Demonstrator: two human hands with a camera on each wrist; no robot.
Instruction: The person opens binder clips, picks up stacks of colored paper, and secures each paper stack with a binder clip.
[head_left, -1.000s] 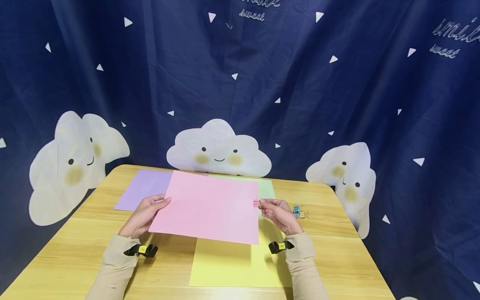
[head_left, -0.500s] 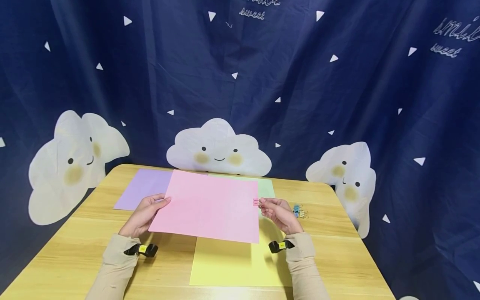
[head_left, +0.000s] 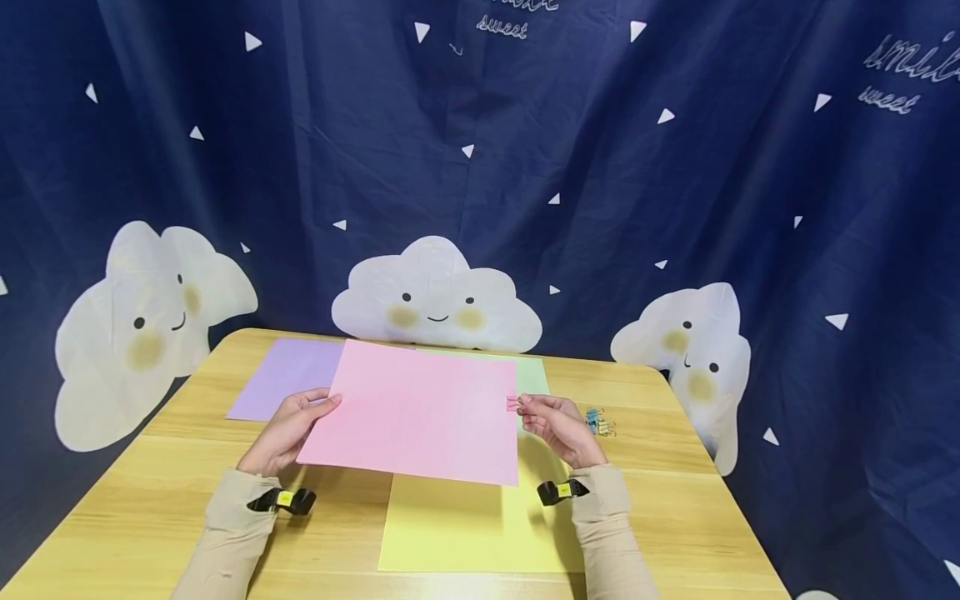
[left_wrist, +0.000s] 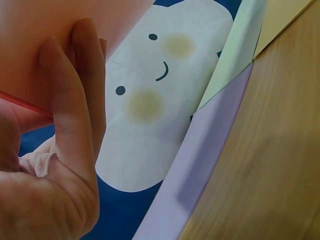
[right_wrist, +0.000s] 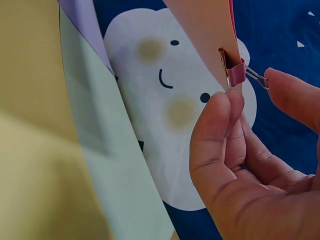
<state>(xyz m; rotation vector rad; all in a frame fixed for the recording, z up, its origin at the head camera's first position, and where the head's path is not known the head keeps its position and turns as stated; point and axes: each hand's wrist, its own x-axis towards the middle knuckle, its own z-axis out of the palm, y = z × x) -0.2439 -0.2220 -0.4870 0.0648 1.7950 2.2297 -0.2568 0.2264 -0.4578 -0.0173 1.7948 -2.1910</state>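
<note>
A stack of pink paper point(head_left: 420, 412) is held up above the table, its near edge tilted toward me. My left hand point(head_left: 288, 425) grips its left edge, thumb on top and fingers underneath, as the left wrist view point(left_wrist: 70, 110) also shows. At the right edge sits a pink binder clip point(right_wrist: 237, 72), its body on the paper's edge. My right hand point(head_left: 558, 427) pinches the clip's wire handles between thumb and fingers; one handle lies against the paper's underside in the right wrist view.
Purple paper point(head_left: 281, 379) lies at the back left of the wooden table point(head_left: 660, 517), green paper point(head_left: 534, 375) at the back middle, and yellow paper point(head_left: 450, 533) in front. Several blue and yellow binder clips point(head_left: 600, 422) lie right of my right hand. A dark blue curtain point(head_left: 480, 192) hangs behind.
Almost nothing differs. The near right corner of the pink paper has risen very slightly; both hands keep their places.
</note>
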